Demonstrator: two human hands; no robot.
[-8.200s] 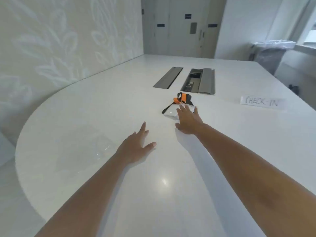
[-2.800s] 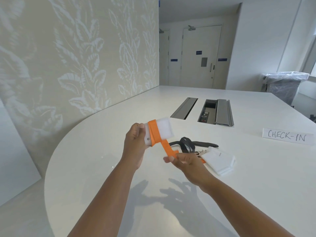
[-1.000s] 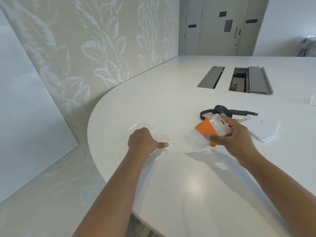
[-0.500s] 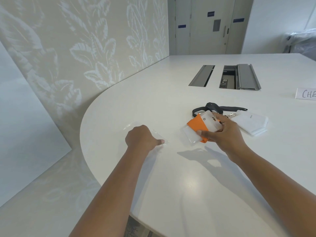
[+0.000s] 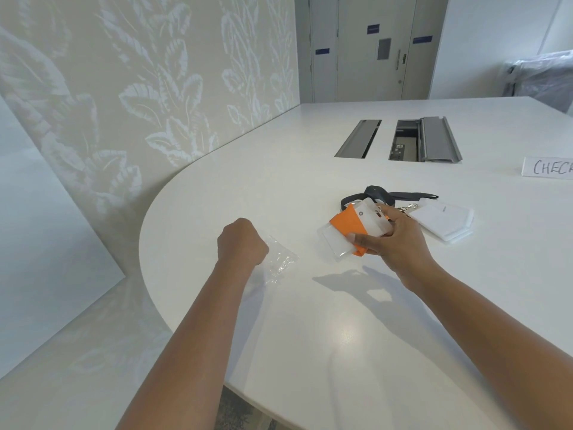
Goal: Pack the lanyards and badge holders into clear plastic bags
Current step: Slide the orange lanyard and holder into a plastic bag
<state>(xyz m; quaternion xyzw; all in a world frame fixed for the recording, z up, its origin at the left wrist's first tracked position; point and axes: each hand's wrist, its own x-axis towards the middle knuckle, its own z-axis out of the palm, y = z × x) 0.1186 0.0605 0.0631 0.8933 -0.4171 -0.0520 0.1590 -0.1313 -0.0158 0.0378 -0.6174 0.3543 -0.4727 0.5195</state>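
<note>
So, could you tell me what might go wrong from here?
The clear plastic bag looks crumpled at the left hand, so its mouth may be hard to open one-handed. The orange lanyard folded around the badge holder in the right hand could unwind or snag while going in.

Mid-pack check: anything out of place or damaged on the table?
Nothing spilled or damaged. The clear plastic bag looks crumpled where the left hand grips it, and one cable hatch in the table stands open. The spare badge holders lie fanned, not squared.

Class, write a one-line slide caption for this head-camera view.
Left hand grips a clear plastic bag; right hand holds a badge holder wrapped in orange lanyard.
</note>
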